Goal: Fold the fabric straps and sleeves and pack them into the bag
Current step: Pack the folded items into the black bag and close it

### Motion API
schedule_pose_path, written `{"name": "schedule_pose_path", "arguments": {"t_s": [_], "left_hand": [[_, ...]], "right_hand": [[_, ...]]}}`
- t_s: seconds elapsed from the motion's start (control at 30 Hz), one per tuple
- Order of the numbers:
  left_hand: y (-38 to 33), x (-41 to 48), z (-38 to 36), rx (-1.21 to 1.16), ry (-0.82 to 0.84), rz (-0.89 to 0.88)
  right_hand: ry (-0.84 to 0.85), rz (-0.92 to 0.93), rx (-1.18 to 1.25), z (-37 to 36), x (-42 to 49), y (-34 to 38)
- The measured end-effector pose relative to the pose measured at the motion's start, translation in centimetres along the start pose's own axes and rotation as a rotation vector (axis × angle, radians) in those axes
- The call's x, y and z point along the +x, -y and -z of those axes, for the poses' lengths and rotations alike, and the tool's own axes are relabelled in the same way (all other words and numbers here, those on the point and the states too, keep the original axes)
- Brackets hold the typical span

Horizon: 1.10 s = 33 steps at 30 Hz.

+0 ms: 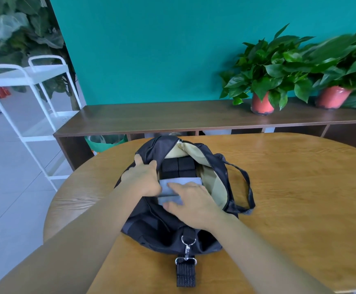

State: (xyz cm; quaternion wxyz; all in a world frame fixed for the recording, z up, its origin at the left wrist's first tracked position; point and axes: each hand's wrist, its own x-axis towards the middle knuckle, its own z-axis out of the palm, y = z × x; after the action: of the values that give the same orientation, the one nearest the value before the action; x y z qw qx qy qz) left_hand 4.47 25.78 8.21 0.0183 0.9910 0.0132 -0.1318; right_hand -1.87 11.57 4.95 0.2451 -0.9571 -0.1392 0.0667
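At the centre of the frame, a black bag (172, 228) lies open on a rounded wooden worktop (289, 187), its tan lining showing and folded black fabric pieces (178, 167) already packed side by side toward the far end of the opening. The left hand (143, 177) has its grip spread over the bag's left rim, holding the mouth open. The right hand (190, 201) lies flat, fingers together, pressing a folded pale grey-blue sleeve (170, 194) down at the near edge of the opening; the sleeve is partly inside. The main risk appears to be the fold springing loose or catching on the rim if the left hand lets the soft mouth sag shut. A loose carry handle (247, 187) loops to the right, and a strap with a metal clip (186, 253) trails toward the lower edge, where a forearm could snag it. Open worktop lies to the right; the left edge curves close by the bag.
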Motion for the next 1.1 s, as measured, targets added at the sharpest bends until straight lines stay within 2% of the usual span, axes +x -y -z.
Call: {"name": "schedule_pose_path", "arguments": {"t_s": [0.03, 0.1, 0.2, 0.43, 0.67, 0.73, 0.8, 0.9, 0.97, 1.1], "left_hand": [[0.0, 0.0, 0.0, 0.028, -0.05, -0.012], [-0.2, 0.0, 0.1, 0.106, -0.106, -0.031], [-0.3, 0.1, -0.2, 0.202, -0.12, -0.059], [-2.2, -1.1, -1.2, 0.138, -0.078, -0.074], [-6.1, -2.2, -1.7, 0.171, -0.163, -0.175], [-7.0, -1.8, -1.2, 0.203, -0.192, -0.204], [-7.5, -0.9, -0.6, 0.226, -0.254, -0.238], [-7.8, 1.0, 0.9, 0.193, -0.428, -0.28], [-7.9, 2.3, 1.9, 0.135, -0.481, -0.295], [-7.8, 6.0, 2.8, 0.151, -0.425, -0.254]], "right_hand": [[0.054, 0.02, 0.028, 0.2, -0.7, 0.2], [0.153, 0.069, -0.083, 0.2, -1.5, 0.1], [0.163, 0.061, -0.186, 0.6, -1.9, -0.4], [0.147, -0.076, -0.484, 4.1, -4.0, -3.2], [0.015, -0.248, -0.796, 6.7, -5.0, -7.9], [0.011, -0.267, -0.774, 7.0, -5.1, -9.0], [-0.019, -0.264, -0.617, 7.1, -5.1, -9.6], [-0.289, -0.319, -0.305, 7.1, -4.6, -9.8], [-0.429, -0.485, -0.243, 7.3, -3.9, -10.2], [-0.169, -0.845, -0.261, 7.5, -2.6, -11.5]]}}
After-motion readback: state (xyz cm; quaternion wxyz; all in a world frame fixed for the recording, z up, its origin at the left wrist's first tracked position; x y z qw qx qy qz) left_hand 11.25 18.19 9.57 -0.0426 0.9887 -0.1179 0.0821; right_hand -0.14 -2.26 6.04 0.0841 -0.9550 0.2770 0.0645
